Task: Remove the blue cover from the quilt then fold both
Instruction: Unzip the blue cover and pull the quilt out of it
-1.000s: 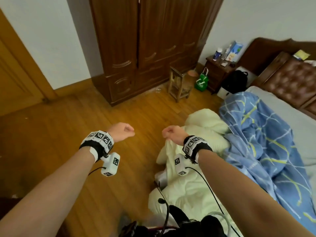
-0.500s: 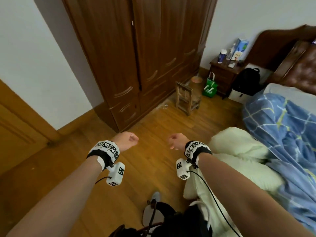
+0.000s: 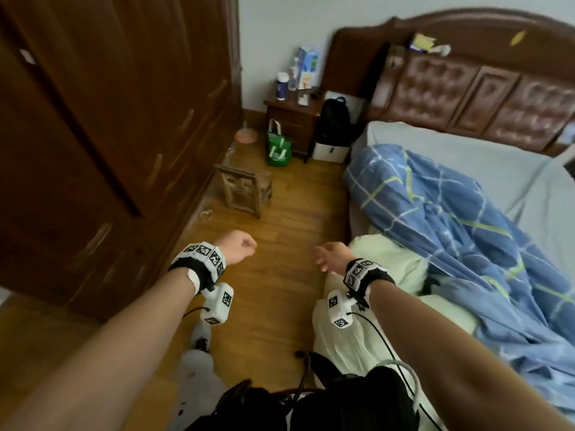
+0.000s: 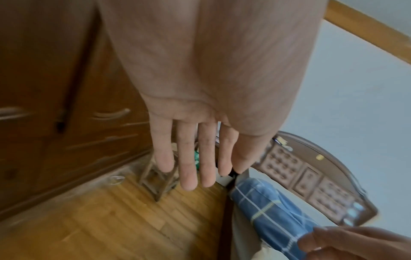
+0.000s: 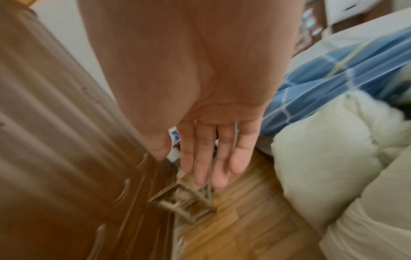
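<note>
Both hands are up in the air over the wooden plank floor (image 3: 280, 290) with nothing in them. The left hand (image 3: 238, 250) looks a bit balled up from above, but its wrist camera shows the fingers (image 4: 189, 158) straight and together, so it's slack and empty. Same for the right hand (image 3: 331, 256): fingers (image 5: 206, 158) stretched out, gripping nothing. The puffy pale cream quilt (image 3: 401, 269) is just right of the right hand and runs under that forearm, slumping off the bed edge. The crumpled blue cover with white and yellow-green check lines (image 3: 451, 231) sits further right on the grey mattress (image 3: 497, 157), touching the quilt. Ahead of both hands there's a small wooden stool (image 3: 245, 189), and a big dark brown wardrobe (image 3: 109, 119) fills the left hand's side.
</note>
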The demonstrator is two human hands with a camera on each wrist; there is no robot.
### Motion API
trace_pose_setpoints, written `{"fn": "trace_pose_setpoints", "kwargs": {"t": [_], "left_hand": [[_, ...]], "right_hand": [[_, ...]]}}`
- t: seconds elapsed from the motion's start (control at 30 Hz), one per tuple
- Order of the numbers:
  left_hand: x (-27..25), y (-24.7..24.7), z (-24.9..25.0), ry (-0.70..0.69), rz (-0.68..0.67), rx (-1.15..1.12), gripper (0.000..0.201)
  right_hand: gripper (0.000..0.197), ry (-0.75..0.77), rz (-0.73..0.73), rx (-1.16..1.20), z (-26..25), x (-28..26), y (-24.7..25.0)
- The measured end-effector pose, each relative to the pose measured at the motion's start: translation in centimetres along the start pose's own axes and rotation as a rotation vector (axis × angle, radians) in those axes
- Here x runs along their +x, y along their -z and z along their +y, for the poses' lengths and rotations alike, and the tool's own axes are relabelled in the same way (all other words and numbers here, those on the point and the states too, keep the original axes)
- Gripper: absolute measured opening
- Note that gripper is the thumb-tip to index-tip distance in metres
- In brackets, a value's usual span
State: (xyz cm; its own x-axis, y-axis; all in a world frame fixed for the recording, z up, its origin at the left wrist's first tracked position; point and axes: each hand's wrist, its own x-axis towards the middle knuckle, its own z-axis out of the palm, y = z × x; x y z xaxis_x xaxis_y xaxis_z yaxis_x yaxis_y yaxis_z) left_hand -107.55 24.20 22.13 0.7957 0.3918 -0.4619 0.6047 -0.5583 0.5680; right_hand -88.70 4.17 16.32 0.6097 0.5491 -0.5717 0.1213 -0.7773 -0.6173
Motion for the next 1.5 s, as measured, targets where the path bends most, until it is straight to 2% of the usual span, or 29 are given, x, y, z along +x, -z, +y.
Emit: {"fn": "trace_pose_setpoints", "kwargs": {"t": [0.07, 0.13, 0.27, 0.4, 0.53, 0.6, 0.7, 0.8, 0.97, 1.07, 1.17, 1.23, 1.3, 1.4, 1.47, 1.5], "left_hand": [[5.9, 1.9, 1.2, -0.082, -0.054, 0.045, 0.023], [11.8, 3.7, 2.7, -0.173, -0.115, 0.113, 0.022], [20.9, 5.5, 6.9, -0.313, -0.258, 0.316, 0.023], [27.3, 4.7, 13.4, -0.499, -0.384, 0.502, 0.023], [31.3, 1.6, 20.0, -0.662, -0.521, 0.630, 0.021], [33.4, 0.3, 22.9, -0.704, -0.565, 0.675, 0.022], [37.3, -0.7, 26.6, -0.729, -0.563, 0.720, 0.024], [41.6, -0.4, 29.4, -0.700, -0.536, 0.776, 0.025], [49.2, -2.2, 33.5, -0.675, -0.464, 0.851, 0.025], [52.3, -6.4, 35.3, -0.700, -0.539, 0.910, 0.028], [55.5, -12.5, 36.6, -0.757, -0.615, 0.984, 0.029], [57.7, -17.1, 37.0, -0.792, -0.657, 1.050, 0.031], [60.0, -21.7, 36.7, -0.832, -0.704, 1.108, 0.040], [63.2, -28.4, 35.4, -0.947, -0.749, 1.152, 0.075], [65.0, -32.5, 34.7, -1.005, -0.756, 1.194, 0.103], [65.7, -34.4, 34.3, -1.020, -0.747, 1.205, 0.114]], "right_hand": [[0.031, -0.077, 0.097, 0.041, 0.8, 1.7, 2.0], [0.028, -0.175, 0.202, 0.099, 1.5, 3.3, 3.4], [0.029, -0.403, 0.356, 0.224, 2.1, 3.6, 5.3], [0.030, -0.558, 0.521, 0.362, 4.3, 2.9, 7.0], [0.036, -0.723, 0.599, 0.471, 7.5, 2.5, 7.6], [0.045, -0.781, 0.626, 0.527, 9.3, 3.7, 8.1], [0.052, -0.848, 0.607, 0.556, 10.7, 7.0, 10.6], [0.055, -0.815, 0.621, 0.616, 11.6, 12.1, 14.6], [0.076, -0.816, 0.608, 0.713, 12.8, 20.0, 20.0], [0.082, -0.876, 0.567, 0.742, 15.2, 22.6, 21.4], [0.091, -1.009, 0.492, 0.796, 18.9, 25.5, 20.8], [0.106, -1.133, 0.463, 0.841, 21.2, 28.3, 19.7], [0.127, -1.296, 0.506, 0.915, 22.7, 31.6, 18.6], [0.145, -1.522, 0.653, 0.905, 25.2, 35.9, 16.6], [0.141, -1.610, 0.750, 0.862, 27.3, 37.2, 15.3], [0.132, -1.614, 0.766, 0.867, 28.5, 37.4, 14.7]]}}
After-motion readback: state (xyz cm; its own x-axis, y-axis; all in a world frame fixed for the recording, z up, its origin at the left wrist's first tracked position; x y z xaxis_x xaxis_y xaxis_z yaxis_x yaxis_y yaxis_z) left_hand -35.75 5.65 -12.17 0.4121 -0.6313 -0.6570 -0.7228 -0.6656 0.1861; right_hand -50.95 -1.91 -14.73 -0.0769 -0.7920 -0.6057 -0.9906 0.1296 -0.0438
